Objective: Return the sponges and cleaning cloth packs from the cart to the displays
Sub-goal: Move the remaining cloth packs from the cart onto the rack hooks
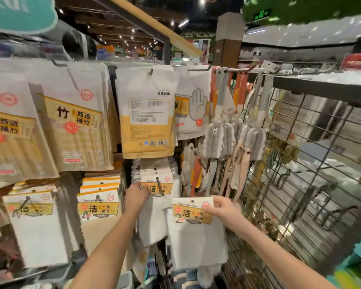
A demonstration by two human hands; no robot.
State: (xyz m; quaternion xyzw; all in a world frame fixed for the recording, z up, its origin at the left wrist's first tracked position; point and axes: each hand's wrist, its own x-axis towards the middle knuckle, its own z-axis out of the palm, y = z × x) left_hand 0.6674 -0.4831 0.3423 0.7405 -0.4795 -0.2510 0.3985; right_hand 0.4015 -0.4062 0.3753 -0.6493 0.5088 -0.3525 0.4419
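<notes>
My right hand (222, 208) pinches the card header of a white cleaning cloth pack (196, 236) with a yellow label, held in front of the display, low and right of centre. My left hand (136, 195) grips the left edge of the front pack (156, 197) in a row of the same cloth packs hanging on a hook. The held pack hangs just right of and below that row, overlapping its lower corner. The hook's tip shows dark at the front pack's label.
Bamboo cloth packs (75, 130) and a yellow-and-white pouch (147, 113) hang above. More white cloth packs (98, 205) hang at lower left. Brushes (219, 140) hang to the right beside a black wire grid panel (300, 163). Several items lie low at the display's foot.
</notes>
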